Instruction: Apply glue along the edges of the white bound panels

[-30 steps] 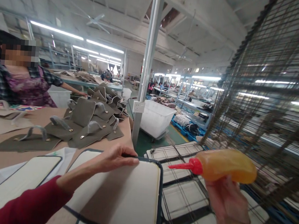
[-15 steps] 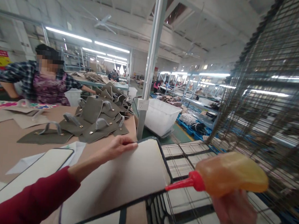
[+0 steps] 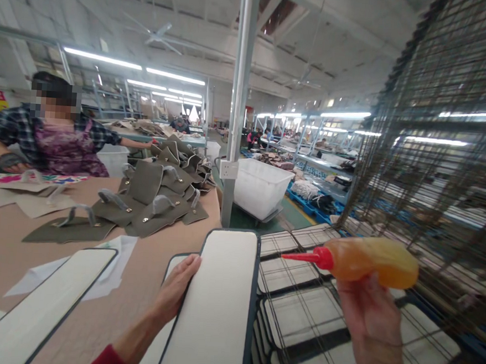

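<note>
My left hand [image 3: 180,283] grips the left edge of a long cream panel [image 3: 222,291] with rounded corners and a dark edge. Partly under it lies a second panel [image 3: 152,345] of the same kind. My right hand [image 3: 365,304] is wrapped round a squeeze bottle [image 3: 373,262] of amber liquid, likely glue. The bottle lies nearly level, its red nozzle pointing left, to the right of the panel and apart from it. Another cream panel [image 3: 46,312] rests on the table at the left, over some white paper [image 3: 116,267].
Grey-green bag pieces with handles [image 3: 141,202] are heaped on the brown table [image 3: 138,247]. A co-worker [image 3: 63,136] stands across it at the left. Wire racks [image 3: 312,320] bearing panels are at the right. A metal post [image 3: 234,120] and a white bin [image 3: 263,186] stand ahead.
The panel under my left hand has turned from slanted to nearly upright in view. My left hand moved down it. The bottle's nozzle has left the panel's edge and risen.
</note>
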`<state>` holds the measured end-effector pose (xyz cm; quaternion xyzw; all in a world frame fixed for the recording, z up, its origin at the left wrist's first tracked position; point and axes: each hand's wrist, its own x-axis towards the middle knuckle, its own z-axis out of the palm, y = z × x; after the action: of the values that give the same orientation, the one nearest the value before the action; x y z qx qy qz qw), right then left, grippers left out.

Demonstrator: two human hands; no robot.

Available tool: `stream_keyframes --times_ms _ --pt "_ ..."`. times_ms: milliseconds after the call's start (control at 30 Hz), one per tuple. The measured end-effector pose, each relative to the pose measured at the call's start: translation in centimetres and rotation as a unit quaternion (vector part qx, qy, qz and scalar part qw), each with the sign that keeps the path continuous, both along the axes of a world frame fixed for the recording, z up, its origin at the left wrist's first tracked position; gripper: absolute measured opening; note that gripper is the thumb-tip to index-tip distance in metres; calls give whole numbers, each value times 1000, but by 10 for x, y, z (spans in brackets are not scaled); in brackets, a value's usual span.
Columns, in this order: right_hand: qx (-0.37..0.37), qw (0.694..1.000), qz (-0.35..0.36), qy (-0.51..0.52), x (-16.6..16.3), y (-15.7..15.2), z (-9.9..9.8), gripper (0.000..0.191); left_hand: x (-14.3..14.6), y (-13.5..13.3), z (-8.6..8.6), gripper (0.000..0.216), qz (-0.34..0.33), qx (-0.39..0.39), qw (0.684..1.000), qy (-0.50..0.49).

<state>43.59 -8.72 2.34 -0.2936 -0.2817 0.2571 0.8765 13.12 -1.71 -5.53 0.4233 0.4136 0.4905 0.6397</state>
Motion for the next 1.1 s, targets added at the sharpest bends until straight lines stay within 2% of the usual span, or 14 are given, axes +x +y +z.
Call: stream_keyframes --times_ms 100,200,267,533,767,1000,1100 --pt "-5 1000 5 1 -2 5 2 46 2 -13 -10 52 0 -6 999 -36" --pt "-4 1000 4 -18 -4 10 7 43 4 -23 -9 82 -27 -22 997 -74" --pt "1 999 4 -32 -5 13 12 43 6 -27 -6 91 -29 -25 995 -90" --pt "22 999 1 -44 -5 31 28 43 2 -25 7 96 -60 -22 994 -86" --pt "17 998 -12 -58 2 38 32 37 4 -30 19 99 -28 -39 994 -97" --pt "7 997 14 -71 5 38 30 39 5 -28 20 98 -33 -32 995 -87" --pt "5 997 2 -73 6 36 28 42 4 -26 18 99 -30 -21 995 -87"
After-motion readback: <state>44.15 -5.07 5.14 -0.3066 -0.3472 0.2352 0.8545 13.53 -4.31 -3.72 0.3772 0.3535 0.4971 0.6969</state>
